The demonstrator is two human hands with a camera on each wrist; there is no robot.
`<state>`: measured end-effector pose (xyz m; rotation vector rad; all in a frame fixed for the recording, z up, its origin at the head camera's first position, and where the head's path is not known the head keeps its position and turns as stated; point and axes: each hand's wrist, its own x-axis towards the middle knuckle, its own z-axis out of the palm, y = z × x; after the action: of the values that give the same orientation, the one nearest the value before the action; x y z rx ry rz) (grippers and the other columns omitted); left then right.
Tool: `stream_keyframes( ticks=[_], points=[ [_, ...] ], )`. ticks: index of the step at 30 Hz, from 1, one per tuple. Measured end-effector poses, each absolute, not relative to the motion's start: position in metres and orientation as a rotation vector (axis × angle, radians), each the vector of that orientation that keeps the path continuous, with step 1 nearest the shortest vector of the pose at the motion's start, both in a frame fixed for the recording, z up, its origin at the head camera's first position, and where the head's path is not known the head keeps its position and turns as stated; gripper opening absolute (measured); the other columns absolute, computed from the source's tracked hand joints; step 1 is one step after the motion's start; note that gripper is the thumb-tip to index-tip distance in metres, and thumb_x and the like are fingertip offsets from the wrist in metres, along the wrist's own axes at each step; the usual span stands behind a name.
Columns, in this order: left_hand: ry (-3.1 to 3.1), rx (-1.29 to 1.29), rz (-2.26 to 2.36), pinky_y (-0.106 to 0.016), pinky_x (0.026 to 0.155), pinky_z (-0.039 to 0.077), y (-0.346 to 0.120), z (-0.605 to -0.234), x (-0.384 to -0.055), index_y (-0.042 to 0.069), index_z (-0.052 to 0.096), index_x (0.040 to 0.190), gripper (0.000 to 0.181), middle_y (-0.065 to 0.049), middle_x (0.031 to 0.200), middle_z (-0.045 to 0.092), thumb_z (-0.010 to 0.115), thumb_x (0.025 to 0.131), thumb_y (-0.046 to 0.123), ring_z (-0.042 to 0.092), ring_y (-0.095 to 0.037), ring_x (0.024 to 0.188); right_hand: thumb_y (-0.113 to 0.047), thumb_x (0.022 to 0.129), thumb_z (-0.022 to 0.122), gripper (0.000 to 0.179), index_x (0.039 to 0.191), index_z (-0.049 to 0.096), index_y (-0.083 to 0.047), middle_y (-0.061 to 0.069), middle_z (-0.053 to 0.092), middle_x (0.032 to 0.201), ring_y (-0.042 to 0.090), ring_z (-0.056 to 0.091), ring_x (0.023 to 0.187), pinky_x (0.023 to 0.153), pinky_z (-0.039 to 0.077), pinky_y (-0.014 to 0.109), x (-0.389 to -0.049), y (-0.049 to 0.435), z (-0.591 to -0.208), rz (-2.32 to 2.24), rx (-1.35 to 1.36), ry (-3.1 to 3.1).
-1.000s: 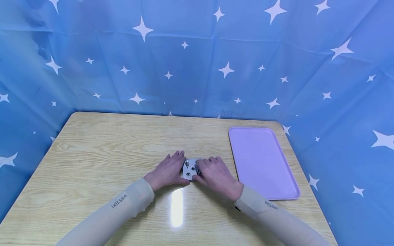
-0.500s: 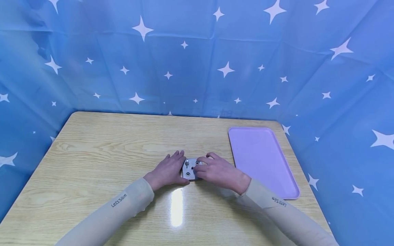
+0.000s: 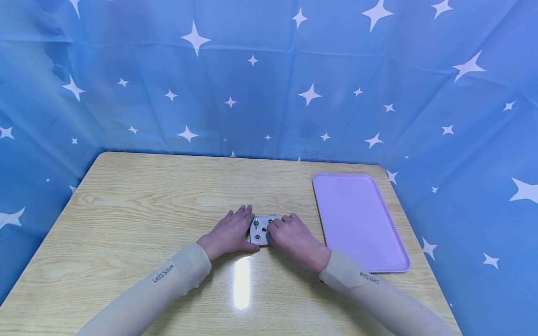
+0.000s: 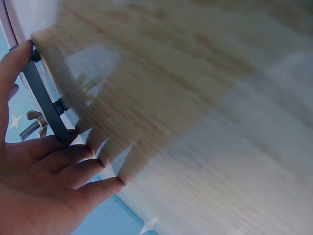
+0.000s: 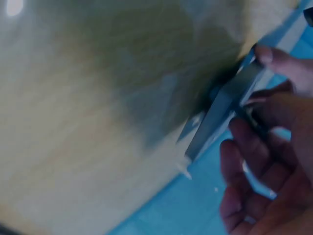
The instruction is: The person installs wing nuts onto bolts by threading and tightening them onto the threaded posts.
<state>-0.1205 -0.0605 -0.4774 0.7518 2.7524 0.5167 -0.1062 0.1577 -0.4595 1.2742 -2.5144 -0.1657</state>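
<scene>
A flat metal plate [image 3: 261, 235] with several round holes lies mid-table. A threaded bolt with a wing nut [image 4: 34, 122] stands up at its back left corner. My left hand [image 3: 230, 233] grips the plate's left side, thumb along the near edge and fingers at the far edge. In the left wrist view the plate's dark edge [image 4: 45, 100] shows small feet under it. My right hand [image 3: 295, 239] is at the plate's right side, fingers curled round a small dark part [image 5: 252, 117] on it. The fingers hide most of that part, and I cannot tell its kind.
A purple tray [image 3: 361, 224] lies on the right of the wooden table [image 3: 168, 186], close to the right forearm. A blue cloth [image 3: 252, 116] with white stars hangs behind the table and along its sides.
My right hand loosened and lifted its fingers half a second ago, then curled them again at the plate's right side. The left hand and the plate have stayed in place.
</scene>
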Motion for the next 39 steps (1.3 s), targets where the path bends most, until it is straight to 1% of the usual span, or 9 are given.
stream_keyframes(
  ticks=[4, 6, 10, 13, 16, 21, 28, 35, 39],
  points=[
    [2.754, 0.751, 0.513, -0.059, 0.119, 0.029, -0.06, -0.477, -0.12, -0.005, 0.048, 0.149, 0.098, -0.025, 0.16, 0.037, 0.086, 0.079, 0.052, 0.033, -0.041, 0.15, -0.019, 0.091, 0.077, 0.018, 0.081, 0.064, -0.01, 0.001, 0.064, 0.071, 0.017, 0.054, 0.056, 0.052, 0.041, 0.031, -0.103, 0.154, -0.464, -0.045, 1.162, -2.572],
    [2.758, 0.757, 0.511, -0.059, 0.118, 0.03, -0.06, -0.477, -0.119, -0.005, 0.049, 0.148, 0.098, -0.025, 0.16, 0.038, 0.086, 0.079, 0.053, 0.034, -0.042, 0.149, -0.027, 0.093, 0.075, 0.021, 0.086, 0.067, -0.01, 0.002, 0.067, 0.075, 0.019, 0.057, 0.061, 0.057, 0.045, 0.033, -0.102, 0.155, -0.462, 0.006, 1.133, -2.605],
    [2.768, 0.775, 0.5, -0.06, 0.117, 0.032, -0.061, -0.477, -0.12, -0.005, 0.05, 0.147, 0.098, -0.026, 0.159, 0.039, 0.086, 0.079, 0.054, 0.035, -0.042, 0.148, -0.039, 0.092, 0.078, 0.039, 0.116, 0.07, -0.01, 0.005, 0.072, 0.106, 0.027, 0.066, 0.099, 0.087, 0.052, 0.047, -0.105, 0.164, -0.451, 0.028, 1.223, -2.634],
    [2.77, 0.777, 0.492, -0.061, 0.116, 0.033, -0.061, -0.476, -0.12, -0.005, 0.05, 0.147, 0.097, -0.026, 0.159, 0.04, 0.086, 0.079, 0.054, 0.036, -0.042, 0.148, -0.029, 0.092, 0.078, 0.045, 0.134, 0.064, -0.017, 0.0, 0.066, 0.132, 0.029, 0.056, 0.128, 0.102, 0.046, 0.055, -0.109, 0.173, -0.439, -0.097, 1.436, -2.585],
    [2.772, 0.771, 0.483, -0.06, 0.116, 0.033, -0.061, -0.477, -0.121, -0.004, 0.05, 0.147, 0.096, -0.025, 0.159, 0.04, 0.086, 0.079, 0.054, 0.036, -0.041, 0.148, -0.015, 0.095, 0.074, 0.043, 0.135, 0.063, -0.023, -0.007, 0.061, 0.142, 0.026, 0.051, 0.137, 0.105, 0.046, 0.054, -0.112, 0.18, -0.434, -0.256, 1.62, -2.487],
    [2.772, 0.766, 0.486, -0.06, 0.116, 0.033, -0.06, -0.477, -0.12, -0.004, 0.05, 0.148, 0.097, -0.025, 0.159, 0.04, 0.086, 0.079, 0.054, 0.036, -0.041, 0.148, -0.014, 0.094, 0.074, 0.032, 0.125, 0.07, -0.023, -0.011, 0.065, 0.136, 0.022, 0.054, 0.134, 0.102, 0.048, 0.048, -0.113, 0.183, -0.436, -0.351, 1.684, -2.371],
    [2.772, 0.768, 0.495, -0.06, 0.116, 0.033, -0.06, -0.476, -0.12, -0.004, 0.051, 0.147, 0.096, -0.025, 0.159, 0.041, 0.087, 0.079, 0.054, 0.037, -0.042, 0.148, -0.013, 0.089, 0.077, 0.02, 0.106, 0.073, -0.021, -0.01, 0.07, 0.116, 0.02, 0.06, 0.122, 0.099, 0.049, 0.046, -0.115, 0.18, -0.44, -0.303, 1.658, -2.346],
    [2.773, 0.764, 0.493, -0.06, 0.116, 0.033, -0.06, -0.477, -0.12, -0.004, 0.051, 0.147, 0.097, -0.025, 0.159, 0.041, 0.087, 0.078, 0.054, 0.036, -0.042, 0.148, -0.014, 0.091, 0.076, 0.01, 0.098, 0.069, -0.016, -0.004, 0.068, 0.095, 0.017, 0.061, 0.087, 0.077, 0.048, 0.034, -0.11, 0.171, -0.449, -0.29, 1.535, -2.407],
    [2.769, 0.768, 0.495, -0.06, 0.117, 0.032, -0.061, -0.477, -0.12, -0.005, 0.05, 0.147, 0.097, -0.025, 0.159, 0.04, 0.086, 0.078, 0.054, 0.036, -0.042, 0.148, -0.013, 0.091, 0.077, 0.01, 0.097, 0.069, -0.012, 0.001, 0.067, 0.088, 0.016, 0.06, 0.075, 0.066, 0.048, 0.03, -0.106, 0.164, -0.456, -0.198, 1.403, -2.519]
  ],
)
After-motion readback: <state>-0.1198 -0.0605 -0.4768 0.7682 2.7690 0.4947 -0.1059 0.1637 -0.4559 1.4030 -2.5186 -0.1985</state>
